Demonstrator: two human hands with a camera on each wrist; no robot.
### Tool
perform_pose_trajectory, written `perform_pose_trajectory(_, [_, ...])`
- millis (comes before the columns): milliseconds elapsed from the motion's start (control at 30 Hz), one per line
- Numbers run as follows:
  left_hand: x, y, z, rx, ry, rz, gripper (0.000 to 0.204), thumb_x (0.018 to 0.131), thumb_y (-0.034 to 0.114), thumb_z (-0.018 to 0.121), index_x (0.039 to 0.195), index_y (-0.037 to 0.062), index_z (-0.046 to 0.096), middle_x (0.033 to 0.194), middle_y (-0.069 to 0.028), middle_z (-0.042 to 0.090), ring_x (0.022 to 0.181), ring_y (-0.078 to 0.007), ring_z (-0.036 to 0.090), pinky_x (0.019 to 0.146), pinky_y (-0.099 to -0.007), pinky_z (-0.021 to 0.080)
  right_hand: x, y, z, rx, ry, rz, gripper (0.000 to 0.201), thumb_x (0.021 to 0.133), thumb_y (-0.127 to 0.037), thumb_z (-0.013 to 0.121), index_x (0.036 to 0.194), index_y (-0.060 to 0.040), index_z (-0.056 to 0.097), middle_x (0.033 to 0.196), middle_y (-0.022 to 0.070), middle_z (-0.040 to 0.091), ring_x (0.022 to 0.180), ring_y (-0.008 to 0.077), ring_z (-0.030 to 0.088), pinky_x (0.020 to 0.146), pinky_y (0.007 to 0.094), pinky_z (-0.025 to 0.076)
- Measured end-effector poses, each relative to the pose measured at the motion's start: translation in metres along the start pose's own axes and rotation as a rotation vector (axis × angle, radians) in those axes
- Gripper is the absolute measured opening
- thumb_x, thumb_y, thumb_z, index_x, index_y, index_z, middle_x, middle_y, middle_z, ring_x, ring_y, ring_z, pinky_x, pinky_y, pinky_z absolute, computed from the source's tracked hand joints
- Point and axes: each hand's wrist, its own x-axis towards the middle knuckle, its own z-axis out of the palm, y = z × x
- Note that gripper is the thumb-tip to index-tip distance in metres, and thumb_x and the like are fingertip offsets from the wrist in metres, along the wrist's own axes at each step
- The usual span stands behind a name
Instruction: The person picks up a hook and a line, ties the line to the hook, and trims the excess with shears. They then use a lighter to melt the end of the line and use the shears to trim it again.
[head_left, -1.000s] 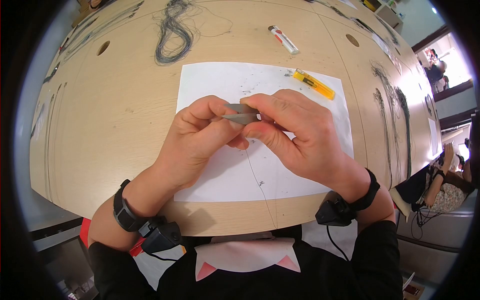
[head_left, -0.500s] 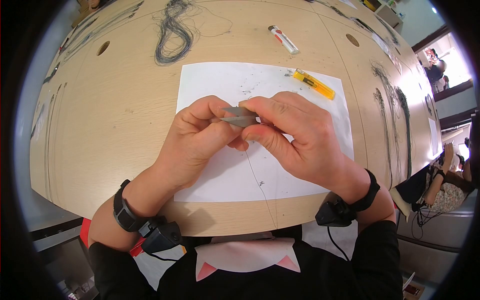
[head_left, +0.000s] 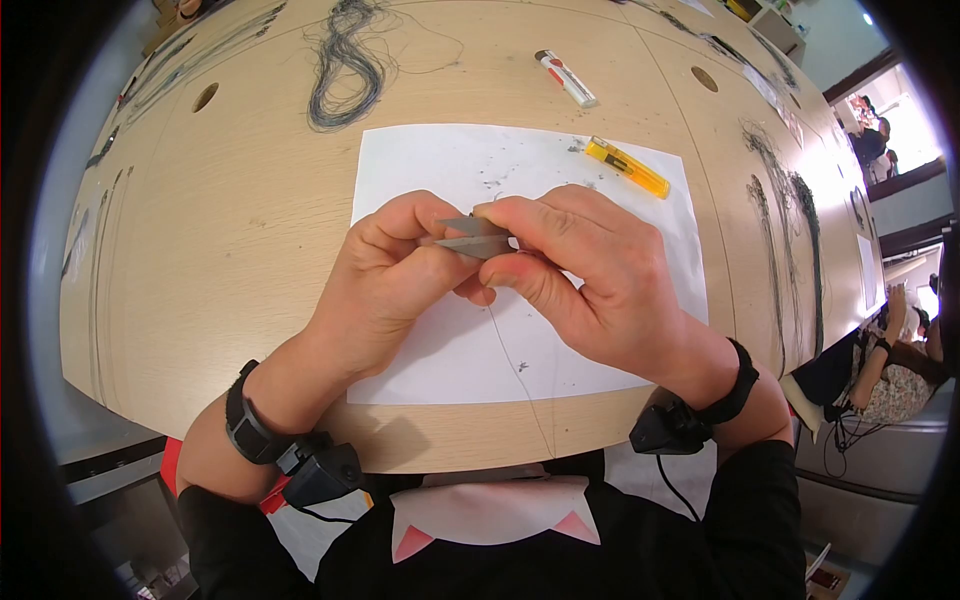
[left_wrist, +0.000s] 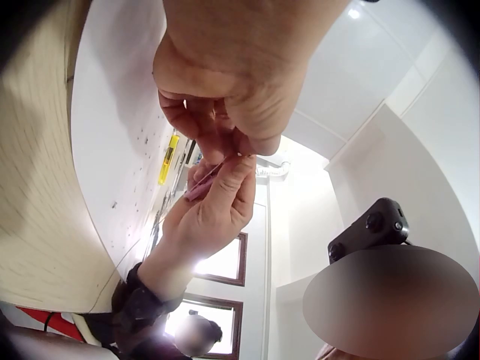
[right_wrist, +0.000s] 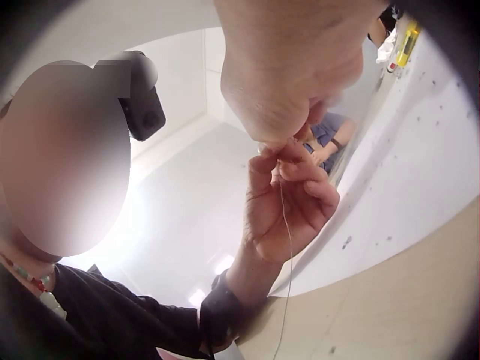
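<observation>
My hands have crept slightly left, mid-frame over the paper point(head_left: 430, 160): right hand point(head_left: 590, 280) squeezes snips point(head_left: 470, 238) onto the wire point(head_left: 515, 360) my left hand point(head_left: 385, 285) pinches (stripping, I judge), so next comes a gentle pull.

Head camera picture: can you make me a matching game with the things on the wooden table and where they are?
Things:
1. yellow plastic utility knife
2. white and red lighter
3. small grey metal snips
4. dark tangled bundle of wire

Places:
A. between the fingers of both hands
B. on the white paper sheet, at its far right corner
C. on bare wood beyond the paper, towards the left
D. on bare wood beyond the paper, towards the right

Pairs: 1-B, 2-D, 3-A, 4-C
</observation>
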Motion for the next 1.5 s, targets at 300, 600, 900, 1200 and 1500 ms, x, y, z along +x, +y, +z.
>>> perform_pose_trajectory(300, [-0.001, 0.0, 0.0, 0.001, -0.007, 0.002, 0.005, 0.079, 0.004, 0.048, 0.082, 0.0047, 0.052, 0.081, -0.0054, 0.058, 0.069, -0.011, 0.056, 0.063, -0.0235, 0.048, 0.0, -0.001, -0.001, -0.005, -0.019, 0.011, 0.025, 0.072, -0.012, 0.062, 0.093, 0.0011, 0.056, 0.068, 0.008, 0.056, 0.055, 0.0177, 0.05, 0.049, 0.0248, 0.04])
perform_pose_trajectory(600, [-0.001, 0.001, -0.001, 0.018, 0.025, -0.009, 0.005, 0.079, 0.005, 0.049, 0.083, 0.0049, 0.052, 0.08, -0.0058, 0.058, 0.066, -0.0117, 0.057, 0.062, -0.0231, 0.048, 0.0, 0.001, 0.003, 0.018, 0.045, -0.006, 0.022, 0.07, -0.012, 0.062, 0.088, -0.0006, 0.057, 0.058, 0.006, 0.048, 0.054, 0.0203, 0.047, 0.05, 0.0288, 0.038])
perform_pose_trajectory(900, [-0.002, 0.002, 0.003, 0.052, 0.015, -0.01, 0.002, 0.079, 0.006, 0.051, 0.079, 0.0038, 0.052, 0.08, -0.0078, 0.059, 0.067, -0.0127, 0.056, 0.062, -0.0239, 0.047, 0.002, -0.005, -0.007, 0.061, 0.049, 0.105, 0.019, 0.073, -0.011, 0.06, 0.087, 0.0001, 0.055, 0.063, 0.0068, 0.052, 0.054, 0.018, 0.049, 0.049, 0.0258, 0.039])
perform_pose_trajectory(1200, [-0.003, -0.003, 0.005, 0.254, 0.042, 0.096, 0.002, 0.077, 0.002, 0.054, 0.076, 0.0007, 0.053, 0.079, -0.0084, 0.059, 0.069, -0.0105, 0.054, 0.061, -0.0229, 0.045, -0.003, -0.005, 0.0, 0.557, 0.087, 0.526, 0.03, 0.07, -0.009, 0.061, 0.096, 0.0027, 0.051, 0.074, 0.0044, 0.054, 0.067, 0.0054, 0.05, 0.058, 0.0186, 0.042])
perform_pose_trajectory(1500, [-0.005, -0.003, 0.006, 0.414, 0.06, 0.102, 0.004, 0.074, 0.0, 0.056, 0.077, -0.0014, 0.054, 0.075, -0.0048, 0.058, 0.068, -0.0065, 0.053, 0.063, -0.02, 0.043, -0.006, -0.003, 0.007, 0.557, 0.085, 0.408, 0.025, 0.07, 0.0, 0.055, 0.094, 0.0016, 0.049, 0.081, 0.007, 0.055, 0.074, 0.0075, 0.053, 0.062, 0.0211, 0.045])
